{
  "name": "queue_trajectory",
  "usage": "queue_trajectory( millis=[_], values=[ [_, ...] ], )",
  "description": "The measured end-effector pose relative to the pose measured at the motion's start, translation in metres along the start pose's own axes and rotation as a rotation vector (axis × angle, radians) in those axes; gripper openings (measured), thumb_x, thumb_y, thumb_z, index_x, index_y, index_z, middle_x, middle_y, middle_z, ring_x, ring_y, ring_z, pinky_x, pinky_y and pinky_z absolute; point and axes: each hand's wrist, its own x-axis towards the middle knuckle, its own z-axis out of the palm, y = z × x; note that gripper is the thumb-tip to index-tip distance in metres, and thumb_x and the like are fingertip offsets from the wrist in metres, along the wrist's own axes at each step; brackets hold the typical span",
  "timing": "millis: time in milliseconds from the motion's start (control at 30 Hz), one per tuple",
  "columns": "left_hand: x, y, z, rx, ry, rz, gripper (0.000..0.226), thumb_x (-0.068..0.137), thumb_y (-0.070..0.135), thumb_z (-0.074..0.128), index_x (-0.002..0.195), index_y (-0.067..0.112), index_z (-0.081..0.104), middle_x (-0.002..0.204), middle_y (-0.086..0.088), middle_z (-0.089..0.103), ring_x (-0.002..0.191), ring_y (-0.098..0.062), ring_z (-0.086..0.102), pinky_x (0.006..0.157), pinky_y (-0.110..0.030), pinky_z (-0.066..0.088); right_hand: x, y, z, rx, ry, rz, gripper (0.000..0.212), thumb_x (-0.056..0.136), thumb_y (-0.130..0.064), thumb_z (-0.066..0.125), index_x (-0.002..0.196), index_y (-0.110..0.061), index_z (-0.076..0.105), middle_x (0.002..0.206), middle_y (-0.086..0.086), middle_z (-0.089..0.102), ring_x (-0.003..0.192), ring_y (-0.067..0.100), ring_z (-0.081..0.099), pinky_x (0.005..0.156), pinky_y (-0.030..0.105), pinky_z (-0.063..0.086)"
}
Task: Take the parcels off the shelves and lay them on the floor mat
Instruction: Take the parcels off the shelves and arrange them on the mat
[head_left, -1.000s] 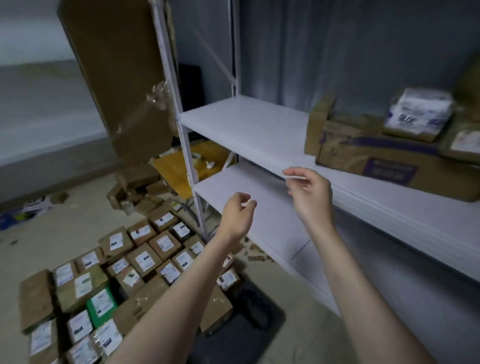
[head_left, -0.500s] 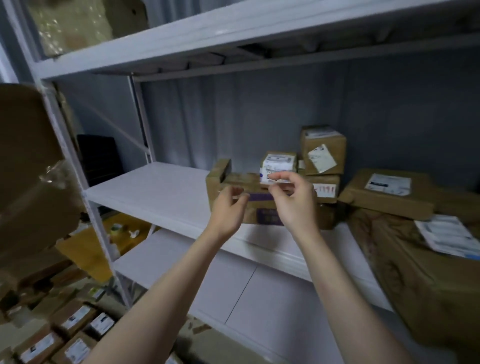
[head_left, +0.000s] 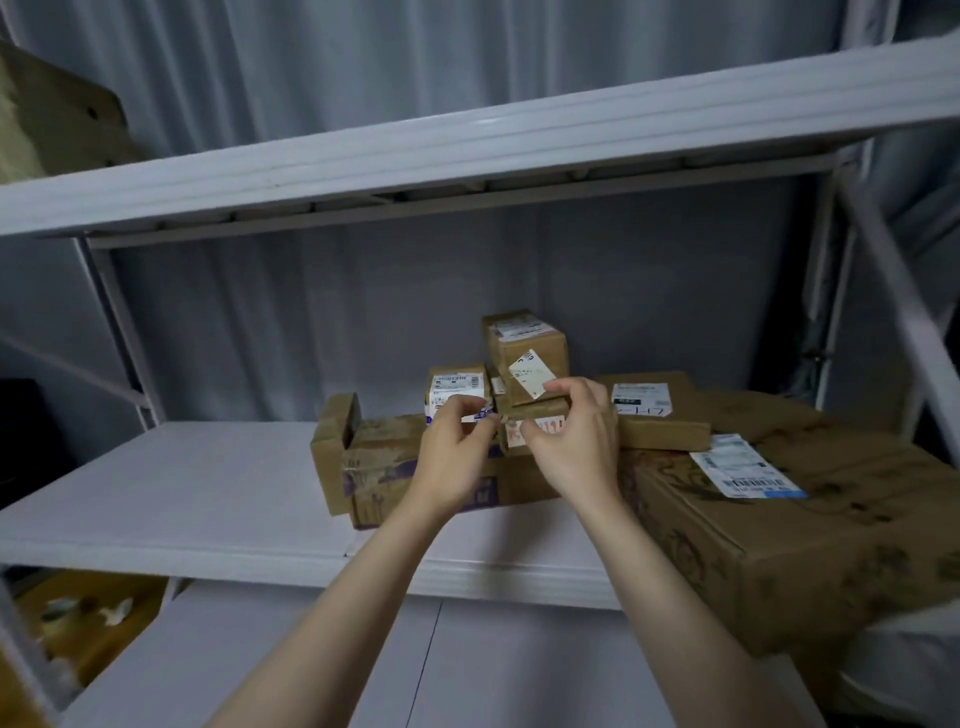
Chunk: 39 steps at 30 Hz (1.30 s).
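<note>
White metal shelf (head_left: 182, 483): small brown cardboard parcels (head_left: 524, 343) stacked.
Likely light, stiff; grasp side faces. Grip undeterminable for left hand (head_left: 457, 452), right hand (head_left: 576, 447).

A white metal rack (head_left: 123, 332) stands before me against a grey pleated curtain (head_left: 363, 67). Its upper shelf (head_left: 467, 156) runs overhead; the middle shelf (head_left: 171, 493) and lower shelf (head_left: 322, 654) are flat white boards. A diagonal brace (head_left: 905, 312) crosses the right end. Under the middle shelf's left corner sits a yellow-brown wooden top (head_left: 88, 613). Light is dim, cool.
</note>
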Motion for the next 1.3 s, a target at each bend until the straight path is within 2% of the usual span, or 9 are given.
queue_trajectory(
  millis=[67,133,300,433,567,733,900,1100,1300],
  values=[
    [-0.004,-0.001,-0.001,-0.033,-0.018,0.005,0.011,0.097,0.020,0.057,0.096,0.031,0.055,0.096,0.018,0.058,0.083,0.010,0.058,0.068,-0.007,0.045,0.001,0.008,0.001,-0.087,0.005,0.034,0.051,0.073,-0.023,0.081,0.120,-0.019,0.062,0.133,0.004,0.049,0.125,0.026,0.043,0.103,0.028,0.030],
    [-0.006,-0.003,-0.003,-0.058,-0.036,-0.003,0.008,0.097,0.021,0.057,0.100,0.028,0.055,0.098,0.017,0.058,0.089,0.002,0.057,0.075,-0.020,0.049,0.003,0.017,-0.001,-0.172,0.017,0.054,0.055,0.073,-0.028,0.081,0.123,-0.020,0.059,0.137,0.005,0.047,0.129,0.027,0.038,0.105,0.030,0.029],
    [-0.003,-0.002,0.001,-0.130,-0.057,-0.039,0.010,0.100,0.021,0.054,0.109,0.020,0.057,0.101,0.014,0.059,0.093,-0.002,0.058,0.072,-0.020,0.049,0.014,0.037,-0.013,-0.467,0.034,0.012,0.067,0.074,-0.034,0.080,0.134,-0.018,0.052,0.149,0.007,0.043,0.143,0.032,0.023,0.114,0.047,0.028],
    [-0.004,0.006,0.014,-0.149,-0.076,-0.066,0.023,0.099,0.022,0.054,0.120,0.013,0.057,0.112,0.002,0.060,0.107,-0.016,0.058,0.093,-0.038,0.053,0.025,0.044,-0.028,-0.776,-0.127,0.027,0.080,0.076,-0.033,0.079,0.144,-0.019,0.041,0.160,0.008,0.027,0.150,0.039,0.003,0.116,0.067,0.008],
    [-0.009,0.014,0.028,-0.180,-0.099,-0.083,0.024,0.099,0.022,0.054,0.121,0.013,0.057,0.114,-0.001,0.058,0.111,-0.022,0.058,0.098,-0.046,0.051,0.031,0.046,-0.038,-0.869,-0.234,0.128,0.091,0.078,-0.028,0.078,0.152,-0.020,0.026,0.163,0.015,0.014,0.149,0.047,-0.007,0.110,0.078,0.004],
    [-0.011,0.023,0.039,-0.213,-0.079,-0.123,0.022,0.098,0.023,0.054,0.119,0.015,0.057,0.118,0.000,0.058,0.115,-0.022,0.057,0.101,-0.049,0.048,0.033,0.059,-0.044,-0.913,-0.315,0.190,0.093,0.085,-0.028,0.072,0.157,-0.028,0.014,0.160,0.020,0.016,0.147,0.050,0.002,0.109,0.077,0.015],
    [-0.016,0.025,0.045,-0.245,-0.085,-0.148,0.012,0.097,0.022,0.055,0.108,0.020,0.057,0.114,-0.001,0.060,0.112,-0.023,0.058,0.100,-0.049,0.049,0.033,0.063,-0.040,-0.986,-0.391,0.155,0.075,0.087,-0.028,0.067,0.152,-0.027,0.028,0.153,0.018,0.025,0.141,0.043,0.018,0.105,0.074,0.028],
    [-0.029,0.021,0.047,-0.240,-0.085,-0.179,0.006,0.097,0.022,0.053,0.101,0.022,0.058,0.108,-0.003,0.063,0.106,-0.024,0.059,0.097,-0.052,0.050,0.033,0.065,-0.040,-0.999,-0.337,0.156,0.082,0.084,-0.026,0.072,0.150,-0.021,0.023,0.152,0.016,0.023,0.138,0.039,0.022,0.101,0.067,0.038],
    [-0.041,0.018,0.047,-0.254,-0.070,-0.212,0.005,0.097,0.022,0.054,0.094,0.024,0.057,0.101,0.005,0.062,0.105,-0.024,0.061,0.095,-0.051,0.051,0.036,0.066,-0.032,-1.033,-0.247,0.192,0.073,0.085,-0.039,0.070,0.141,-0.019,0.027,0.145,0.015,0.027,0.132,0.037,0.027,0.095,0.063,0.044]
  ],
)
